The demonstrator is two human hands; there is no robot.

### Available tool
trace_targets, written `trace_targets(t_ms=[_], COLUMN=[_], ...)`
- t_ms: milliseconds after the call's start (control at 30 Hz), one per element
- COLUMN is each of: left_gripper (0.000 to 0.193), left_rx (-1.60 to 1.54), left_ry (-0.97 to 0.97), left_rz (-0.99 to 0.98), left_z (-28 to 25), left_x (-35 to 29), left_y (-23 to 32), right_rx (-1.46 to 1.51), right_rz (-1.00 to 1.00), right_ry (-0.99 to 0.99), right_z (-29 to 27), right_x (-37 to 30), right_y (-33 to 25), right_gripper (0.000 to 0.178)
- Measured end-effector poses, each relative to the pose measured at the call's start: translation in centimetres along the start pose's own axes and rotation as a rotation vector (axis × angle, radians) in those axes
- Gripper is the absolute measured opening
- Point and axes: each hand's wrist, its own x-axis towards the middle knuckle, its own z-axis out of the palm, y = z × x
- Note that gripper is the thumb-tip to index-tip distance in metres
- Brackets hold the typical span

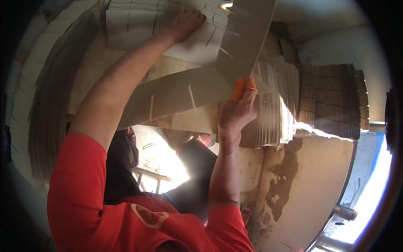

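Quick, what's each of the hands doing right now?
Left hand: at white slotted cardboard sheets; grip cannot be told.
Right hand: closed, holding flat grey-brown slotted cardboard.

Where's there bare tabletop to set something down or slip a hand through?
Bare tabletop seems to show between the left-hand cardboard stack and the left forearm, and as a narrow band between the pale slotted sheets and the slotted cardboard strips at the right hand. The right side is crowded with cardboard stacks.
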Motion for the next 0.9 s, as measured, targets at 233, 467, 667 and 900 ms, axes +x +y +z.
trace_targets(t_ms=[233, 467, 667, 900], left_gripper=[0.014, 0.011, 0.014, 0.014], left_rx=[-0.051, -0.125, -0.248, -0.277], left_ry=[0.052, 0.037, 0.004, 0.051], left_rz=[0.099, 0.138, 0.223, 0.242], left_z=[-1.7, -3.9, -5.7, -6.5], left_x=[0.0, -0.9, -0.9, -1.2], left_y=[0.7, 1.2, 3.0, 4.4], right_rx=[0.009, 0.022, 0.064, 0.075], right_rz=[-0.065, -0.049, -0.065, -0.034], right_ry=[0.051, 0.026, 0.037, 0.024], right_z=[-0.5, -0.8, -0.7, -0.6], right_x=[0.3, 0.5, 0.6, 0.2], right_y=[0.4, -0.3, 0.0, 0.3], right_gripper=[0.02, 0.022, 0.012, 0.01])
